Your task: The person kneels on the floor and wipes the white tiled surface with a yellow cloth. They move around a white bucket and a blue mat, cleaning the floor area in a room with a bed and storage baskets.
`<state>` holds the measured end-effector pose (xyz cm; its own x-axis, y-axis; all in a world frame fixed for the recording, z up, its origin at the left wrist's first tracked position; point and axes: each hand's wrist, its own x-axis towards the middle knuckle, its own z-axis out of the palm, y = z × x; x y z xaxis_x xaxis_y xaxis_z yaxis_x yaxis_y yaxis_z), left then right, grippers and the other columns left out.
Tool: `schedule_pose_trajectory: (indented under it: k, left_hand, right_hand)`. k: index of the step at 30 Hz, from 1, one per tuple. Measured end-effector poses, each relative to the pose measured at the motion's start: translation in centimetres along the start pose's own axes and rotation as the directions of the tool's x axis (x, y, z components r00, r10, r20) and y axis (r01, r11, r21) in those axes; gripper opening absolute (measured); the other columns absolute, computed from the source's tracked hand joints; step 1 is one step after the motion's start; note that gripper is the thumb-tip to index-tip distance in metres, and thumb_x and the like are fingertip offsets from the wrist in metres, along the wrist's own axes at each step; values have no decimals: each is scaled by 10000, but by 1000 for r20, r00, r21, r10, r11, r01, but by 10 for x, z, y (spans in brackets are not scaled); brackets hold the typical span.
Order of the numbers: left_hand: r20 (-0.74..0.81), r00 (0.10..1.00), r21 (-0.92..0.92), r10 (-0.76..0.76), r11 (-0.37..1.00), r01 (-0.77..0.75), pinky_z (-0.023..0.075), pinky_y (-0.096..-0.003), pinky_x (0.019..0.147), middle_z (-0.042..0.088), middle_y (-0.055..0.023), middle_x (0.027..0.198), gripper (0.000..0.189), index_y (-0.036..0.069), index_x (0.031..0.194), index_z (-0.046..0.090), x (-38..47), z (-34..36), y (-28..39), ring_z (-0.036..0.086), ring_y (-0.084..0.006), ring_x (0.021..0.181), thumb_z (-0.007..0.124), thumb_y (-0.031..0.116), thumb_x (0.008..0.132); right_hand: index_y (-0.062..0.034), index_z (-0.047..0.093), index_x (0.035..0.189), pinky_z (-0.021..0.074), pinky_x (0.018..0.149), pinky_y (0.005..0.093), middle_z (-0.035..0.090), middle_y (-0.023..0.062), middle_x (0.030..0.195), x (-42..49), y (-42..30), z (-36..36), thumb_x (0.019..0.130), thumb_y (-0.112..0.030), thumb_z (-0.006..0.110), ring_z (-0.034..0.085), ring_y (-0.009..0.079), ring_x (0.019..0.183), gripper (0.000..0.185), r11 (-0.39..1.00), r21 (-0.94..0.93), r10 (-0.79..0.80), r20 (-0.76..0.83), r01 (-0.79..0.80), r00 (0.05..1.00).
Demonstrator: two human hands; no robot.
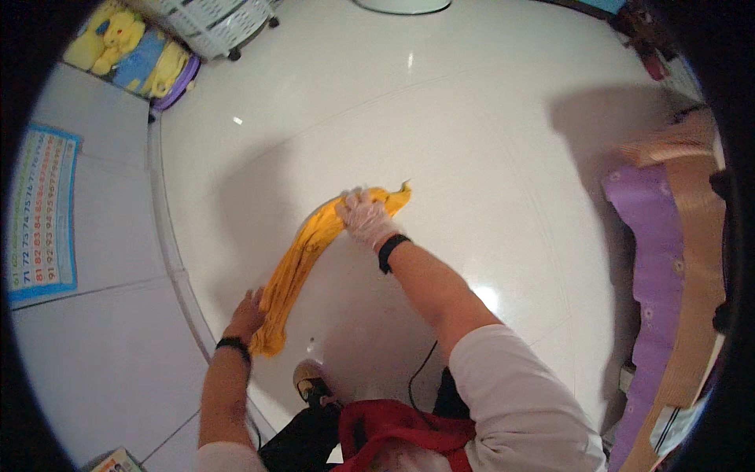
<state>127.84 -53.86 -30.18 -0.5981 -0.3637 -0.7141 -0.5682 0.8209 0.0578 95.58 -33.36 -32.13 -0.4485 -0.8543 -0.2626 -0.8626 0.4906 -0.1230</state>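
Observation:
A long yellow cloth point(304, 253), gathered into a rope-like strip with dark smudges, stretches diagonally over the glossy white floor point(472, 153). My right hand point(364, 217), in a clear plastic glove, holds it close to its far end, where a short twisted tip sticks out. Near the bunched lower end, my left hand point(245, 317) grips the cloth from the left side. No glove can be made out on that hand, and its fingertips are partly behind the fabric. Both wrists carry black bands.
A tiled wall point(112, 348) with a number chart point(44, 212) runs along the left. At the far left are a yellow plush toy point(121, 38) and a white wheeled basket point(218, 23). A purple-covered edge point(649, 248) lines the right. My shoe point(309, 377) is below the cloth.

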Motion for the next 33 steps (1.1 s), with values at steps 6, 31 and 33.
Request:
schedule_pose_trajectory:
  k: [6, 31, 33]
  left_hand:
    - [-112, 991, 99, -69, 992, 81, 376, -465, 1057, 297, -288, 1459, 655, 50, 1465, 236, 29, 67, 52, 340, -465, 1321, 499, 79, 866]
    - [-102, 902, 250, 419, 889, -384, 430, -492, 970, 334, -283, 1430, 601, 109, 1412, 391, -99, 139, 235, 446, -441, 1228, 526, 77, 828]
    - [-48, 892, 250, 449, 870, -424, 436, -487, 963, 359, -274, 1410, 580, 104, 1386, 419, -105, 139, 239, 444, -440, 1231, 534, 69, 818]
  right_hand:
    - [-132, 570, 1179, 499, 844, 400, 518, 60, 1235, 2, 27, 17, 916, -135, 517, 491, 251, 1179, 268, 979, 53, -190, -116, 197, 975]
    - [-160, 662, 1040, 446, 946, 439, 573, 97, 1193, -354, 146, 107, 822, -199, 623, 545, 295, 1121, 224, 931, 321, -80, -282, 173, 956]
    - [-127, 667, 1058, 435, 969, 433, 552, 111, 1258, -325, 155, 98, 839, -180, 616, 529, 310, 1162, 231, 936, 286, -110, -318, 206, 942]
